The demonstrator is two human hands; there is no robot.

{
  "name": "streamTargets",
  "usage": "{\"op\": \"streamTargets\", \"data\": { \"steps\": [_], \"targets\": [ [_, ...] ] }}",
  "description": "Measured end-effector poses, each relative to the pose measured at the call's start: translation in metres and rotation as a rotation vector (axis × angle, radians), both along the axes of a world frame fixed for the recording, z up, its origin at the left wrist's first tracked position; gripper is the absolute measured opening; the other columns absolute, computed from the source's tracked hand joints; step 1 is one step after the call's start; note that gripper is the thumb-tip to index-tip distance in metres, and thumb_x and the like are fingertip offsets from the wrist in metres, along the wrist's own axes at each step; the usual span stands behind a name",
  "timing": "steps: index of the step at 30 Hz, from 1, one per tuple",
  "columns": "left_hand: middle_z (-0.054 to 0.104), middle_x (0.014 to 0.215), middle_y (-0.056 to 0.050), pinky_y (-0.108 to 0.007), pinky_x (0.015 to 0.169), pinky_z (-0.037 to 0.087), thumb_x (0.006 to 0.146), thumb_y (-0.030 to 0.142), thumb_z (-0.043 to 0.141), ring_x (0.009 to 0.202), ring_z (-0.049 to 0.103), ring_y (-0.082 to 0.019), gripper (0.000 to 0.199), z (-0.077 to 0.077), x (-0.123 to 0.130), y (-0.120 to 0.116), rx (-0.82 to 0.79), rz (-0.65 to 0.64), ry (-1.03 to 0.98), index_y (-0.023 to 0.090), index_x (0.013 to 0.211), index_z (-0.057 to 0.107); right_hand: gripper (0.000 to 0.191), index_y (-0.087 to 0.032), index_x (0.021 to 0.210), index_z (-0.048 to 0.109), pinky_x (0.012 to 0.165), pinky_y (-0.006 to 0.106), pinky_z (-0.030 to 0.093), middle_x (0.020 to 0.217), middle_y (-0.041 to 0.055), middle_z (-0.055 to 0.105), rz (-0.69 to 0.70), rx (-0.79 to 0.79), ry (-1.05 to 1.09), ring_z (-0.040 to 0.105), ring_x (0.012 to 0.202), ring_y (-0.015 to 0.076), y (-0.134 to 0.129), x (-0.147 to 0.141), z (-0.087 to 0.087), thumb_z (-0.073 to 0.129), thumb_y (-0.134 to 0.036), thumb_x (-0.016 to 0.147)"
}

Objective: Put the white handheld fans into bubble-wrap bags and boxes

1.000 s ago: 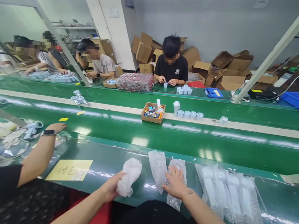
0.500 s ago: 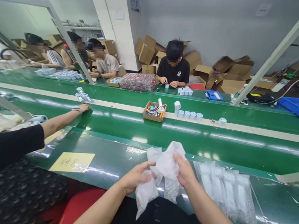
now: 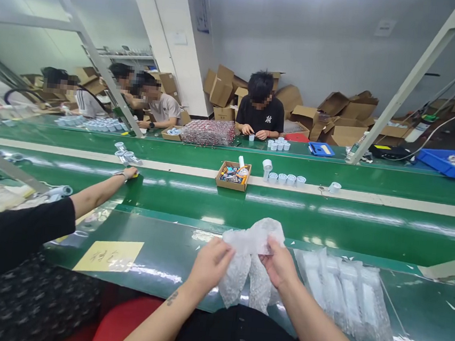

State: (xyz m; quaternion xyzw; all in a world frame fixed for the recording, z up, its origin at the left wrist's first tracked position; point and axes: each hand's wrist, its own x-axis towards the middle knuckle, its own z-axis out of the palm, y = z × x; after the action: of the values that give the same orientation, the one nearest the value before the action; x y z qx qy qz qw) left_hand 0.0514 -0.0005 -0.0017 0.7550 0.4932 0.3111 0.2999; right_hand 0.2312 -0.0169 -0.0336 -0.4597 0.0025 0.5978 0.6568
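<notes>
Between my hands stretches a thin white translucent plastic bag [image 3: 250, 241]; its contents, if any, cannot be made out. My left hand [image 3: 211, 263] pinches the bag's left edge, fingers closed. Thumb and fingers of my right hand [image 3: 280, 264] are closed on its right part. Below it, close to my body, lie bubble-wrap bags [image 3: 260, 285], partly covered by the white bag and my hands. Just right of my right hand, several white items in clear bubble-wrap bags [image 3: 346, 294] lie side by side on the bench.
A yellow paper [image 3: 109, 255] lies left on the bench [image 3: 157, 233]. A co-worker's arm [image 3: 96, 195] reaches across the green belt [image 3: 177, 195]. Beyond stand a small carton of parts [image 3: 233, 176] and white cups [image 3: 286, 179]. Other people sit opposite.
My left hand has moved up from the bag's drooping lower part and closed on its left edge. The bag is now spread sideways. The view has tilted slightly upward.
</notes>
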Motion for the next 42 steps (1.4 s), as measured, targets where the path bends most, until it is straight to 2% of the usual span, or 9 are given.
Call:
{"op": "streamTargets", "data": {
  "steps": [6,12,16,19,24,28,32,36,42],
  "targets": [
    [0.057,0.062,0.002,-0.023,0.054,0.035,0.065,0.051,0.075,0.055,0.048,-0.012,0.037,-0.013,-0.024,0.005,-0.618,0.235,-0.728,0.018,0.071,0.059,0.049,-0.021,0.094,0.061,0.069,0.028,0.057,0.086,0.0005,0.075,0.017,0.144,-0.039,0.069,0.076,0.0174,-0.007,0.017,0.003,0.084,-0.013,0.052],
    [0.062,0.067,0.001,-0.021,0.061,0.039,0.066,0.039,0.078,0.064,0.052,-0.012,0.027,-0.026,-0.027,-0.006,-0.472,0.088,-0.502,0.017,0.068,0.063,0.046,-0.018,0.091,0.059,0.071,0.035,0.055,0.079,0.0033,0.073,0.038,0.137,-0.184,0.069,0.076,0.0223,0.004,0.023,0.007,0.083,-0.028,0.054],
    [0.061,0.064,0.002,-0.022,0.055,0.040,0.064,0.039,0.078,0.057,0.053,-0.012,0.030,-0.020,-0.044,0.008,-0.556,0.344,-0.715,0.017,0.076,0.062,0.050,-0.024,0.097,0.052,0.069,0.032,0.051,0.073,-0.0042,0.068,-0.095,0.081,-0.499,0.064,0.068,0.0182,0.010,0.049,0.007,0.075,-0.022,0.053],
    [0.068,0.079,-0.002,-0.024,0.061,0.046,0.056,0.027,0.080,0.066,0.061,-0.014,0.041,-0.005,-0.059,0.021,-0.620,0.518,-1.052,0.016,0.091,0.063,0.033,-0.024,0.100,0.057,0.074,0.035,0.048,0.084,-0.0002,0.070,0.213,0.176,-1.005,0.064,0.077,0.0205,0.008,0.062,0.012,0.059,-0.022,0.067],
    [0.071,0.090,-0.008,-0.028,0.073,0.048,0.050,0.015,0.083,0.078,0.063,-0.018,0.048,0.021,-0.057,0.021,-0.677,0.293,-1.121,0.012,0.095,0.069,0.028,-0.025,0.102,0.063,0.086,0.038,0.045,0.104,0.0052,0.069,0.716,0.403,-1.460,0.062,0.098,0.0241,0.004,0.039,0.029,0.045,-0.022,0.081],
    [0.067,0.108,-0.011,-0.032,0.085,0.046,0.054,0.027,0.088,0.097,0.061,-0.023,0.031,0.033,-0.050,0.010,-0.584,0.073,-1.032,0.014,0.079,0.074,0.038,-0.027,0.120,0.056,0.085,0.037,0.046,0.106,0.0055,0.068,0.740,0.466,-1.450,0.062,0.096,0.0227,0.007,0.019,0.036,0.042,-0.022,0.085],
    [0.061,0.122,-0.011,-0.033,0.091,0.043,0.060,0.030,0.087,0.112,0.055,-0.027,0.028,0.038,-0.052,0.003,-0.514,-0.048,-0.971,0.016,0.081,0.076,0.036,-0.026,0.088,0.070,0.086,0.036,0.044,0.096,0.0045,0.066,0.851,0.629,-1.430,0.060,0.091,0.0205,0.013,0.016,0.035,0.038,-0.012,0.079],
    [0.067,0.105,-0.007,-0.033,0.084,0.047,0.060,0.023,0.086,0.092,0.063,-0.020,0.046,0.035,-0.046,0.000,-0.560,-0.011,-1.042,0.023,0.104,0.071,0.028,-0.023,0.092,0.072,0.088,0.038,0.044,0.104,0.0073,0.064,0.861,0.497,-1.183,0.058,0.099,0.0240,0.015,0.015,0.040,0.046,-0.031,0.085],
    [0.068,0.083,-0.003,-0.027,0.077,0.047,0.049,0.021,0.088,0.080,0.061,-0.016,0.036,0.012,-0.019,0.008,-0.498,0.241,-1.127,0.017,0.079,0.068,0.047,-0.023,0.114,0.066,0.087,0.037,0.044,0.113,0.0069,0.062,1.157,0.578,-0.954,0.056,0.103,0.0261,0.001,-0.011,0.038,0.065,-0.050,0.076]
  ]
}}
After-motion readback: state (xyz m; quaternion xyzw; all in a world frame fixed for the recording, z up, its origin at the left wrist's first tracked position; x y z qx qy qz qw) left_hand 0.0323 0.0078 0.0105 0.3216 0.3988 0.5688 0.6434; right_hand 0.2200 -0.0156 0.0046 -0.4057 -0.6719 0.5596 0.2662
